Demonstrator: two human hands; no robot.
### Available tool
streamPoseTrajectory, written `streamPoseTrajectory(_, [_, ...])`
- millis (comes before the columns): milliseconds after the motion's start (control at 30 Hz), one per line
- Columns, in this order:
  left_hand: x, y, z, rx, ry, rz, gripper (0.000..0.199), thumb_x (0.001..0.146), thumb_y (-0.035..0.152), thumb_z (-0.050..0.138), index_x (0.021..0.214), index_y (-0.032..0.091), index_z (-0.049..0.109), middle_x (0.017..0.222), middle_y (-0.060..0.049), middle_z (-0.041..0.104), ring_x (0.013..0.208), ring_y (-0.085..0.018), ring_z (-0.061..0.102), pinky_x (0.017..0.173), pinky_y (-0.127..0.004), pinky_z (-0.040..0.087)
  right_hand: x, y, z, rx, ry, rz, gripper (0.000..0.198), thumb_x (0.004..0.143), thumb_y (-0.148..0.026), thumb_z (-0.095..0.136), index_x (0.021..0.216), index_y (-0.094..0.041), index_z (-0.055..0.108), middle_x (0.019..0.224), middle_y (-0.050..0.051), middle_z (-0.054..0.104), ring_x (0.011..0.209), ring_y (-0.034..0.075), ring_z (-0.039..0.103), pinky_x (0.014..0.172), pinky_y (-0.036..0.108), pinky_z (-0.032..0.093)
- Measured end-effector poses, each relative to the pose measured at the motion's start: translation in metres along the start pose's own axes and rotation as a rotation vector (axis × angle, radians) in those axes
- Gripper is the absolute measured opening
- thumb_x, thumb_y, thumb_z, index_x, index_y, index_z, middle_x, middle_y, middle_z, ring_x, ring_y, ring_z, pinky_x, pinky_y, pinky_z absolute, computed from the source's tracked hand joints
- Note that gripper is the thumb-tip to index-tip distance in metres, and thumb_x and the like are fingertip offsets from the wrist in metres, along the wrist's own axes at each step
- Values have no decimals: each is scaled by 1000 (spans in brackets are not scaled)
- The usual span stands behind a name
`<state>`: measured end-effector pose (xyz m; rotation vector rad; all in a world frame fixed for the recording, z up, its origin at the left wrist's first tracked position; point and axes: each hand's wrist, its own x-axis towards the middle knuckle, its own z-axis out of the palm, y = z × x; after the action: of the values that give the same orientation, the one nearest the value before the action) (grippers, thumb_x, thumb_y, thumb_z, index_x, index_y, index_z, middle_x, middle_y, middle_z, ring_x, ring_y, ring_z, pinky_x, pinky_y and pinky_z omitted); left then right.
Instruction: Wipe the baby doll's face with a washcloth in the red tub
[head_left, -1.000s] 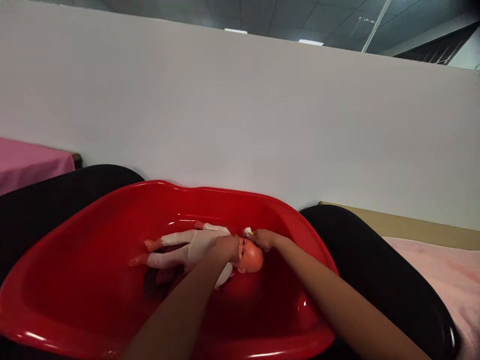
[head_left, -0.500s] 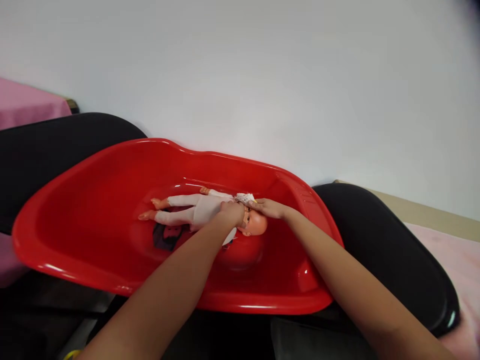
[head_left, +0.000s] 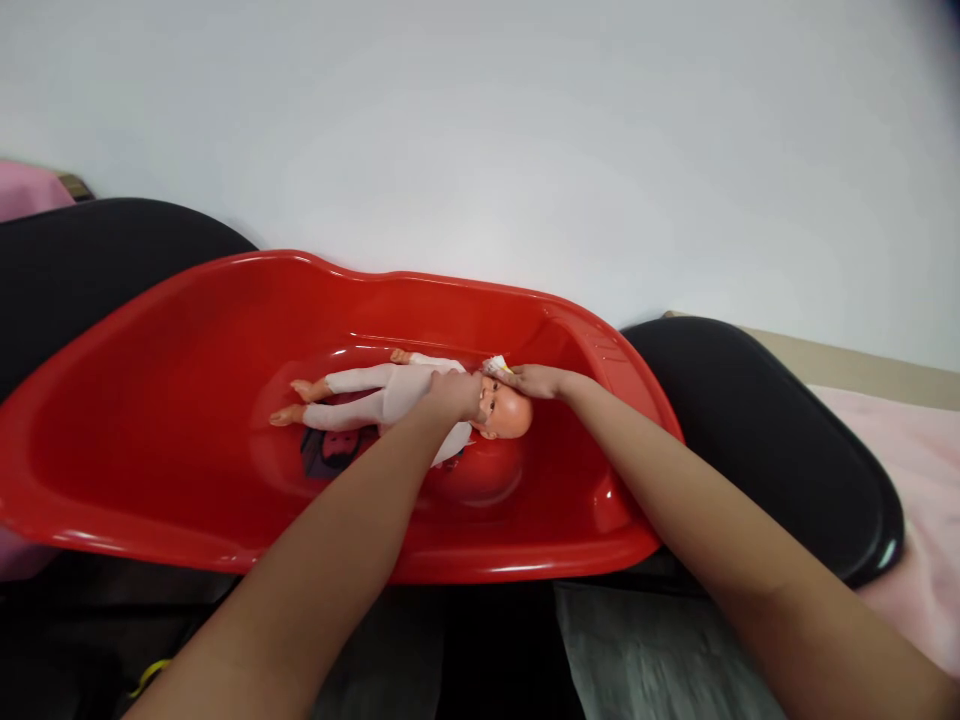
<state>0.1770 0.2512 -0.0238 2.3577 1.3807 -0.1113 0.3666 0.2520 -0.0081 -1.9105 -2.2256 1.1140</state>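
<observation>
Behind a red baby bath [head_left: 150,420], a pale wall [head_left: 480,150] is standing. From afar, I'm seeing the white wad [head_left: 497,363] showing smaller than half a second ago, my right hand [head_left: 536,381] pinching it, suggesting handling is continuing there. My left hand [head_left: 454,394] is covering the baby doll's [head_left: 405,391] chin, grip hidden; the doll is lying face-up beneath.

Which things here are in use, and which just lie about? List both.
In use:
baby doll
red baby bathtub
left hand, on the doll
right hand
small white item it holds

Seemingly lying about:
pink cloth, left
paler pink cloth, right
</observation>
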Motion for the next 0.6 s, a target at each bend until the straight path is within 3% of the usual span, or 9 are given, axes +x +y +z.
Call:
streamPoseTrajectory(133, [-7, 0, 2, 16, 38, 64, 83, 61, 53, 87, 126, 15, 50, 129, -17, 64, 122, -36, 53, 109, -57, 36, -2, -2, -5, -127, 46, 131, 92, 89, -84, 22, 105, -10, 75, 97, 19, 75, 88, 29, 70, 88, 41, 51])
streamPoseTrajectory(233, [-6, -2, 7, -59, 40, 121, 84, 59, 53, 88, 124, 16, 48, 130, -13, 63, 119, -32, 55, 109, -53, 37, 0, 3, -7, -198, 129, 223, 83, 92, -78, 28, 93, -10, 74, 73, 17, 72, 72, 26, 68, 77, 37, 51])
streamPoseTrajectory(367, [0, -5, 12, -110, 30, 118, 78, 55, 56, 88, 114, 20, 51, 118, -9, 68, 110, -29, 60, 107, -50, 39, 0, 7, -9, -131, 232, 192, 69, 95, -71, 36, 99, -11, 70, 76, 14, 72, 70, 23, 67, 72, 32, 50])
streamPoseTrajectory(533, [4, -6, 12, -141, 37, 142, 80, 59, 53, 85, 123, 21, 48, 121, -7, 67, 114, -30, 59, 111, -52, 34, -5, -3, -8, 53, 183, -37, 48, 96, -59, 48, 108, -15, 66, 100, 8, 73, 83, 17, 66, 75, 25, 50])
streamPoseTrajectory(600, [4, -5, 13, -155, 46, 152, 84, 57, 52, 87, 125, 23, 47, 125, -7, 65, 118, -31, 58, 112, -52, 34, -6, -8, -7, 58, 175, -67, 41, 96, -53, 53, 108, -15, 64, 104, 7, 72, 87, 17, 64, 78, 25, 50])
